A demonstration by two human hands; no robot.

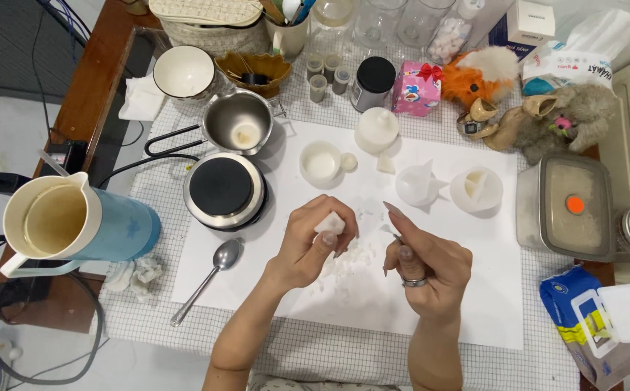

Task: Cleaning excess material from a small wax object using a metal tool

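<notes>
Both hands closed: left hand pinching white block, right hand gripping thin tool, over white sheet

A home craft table: a small round black electric hotplate, a steel saucepan, white moulds, plush toys and a blue-and-cream plastic jug crowd the gridded cloth.
</notes>
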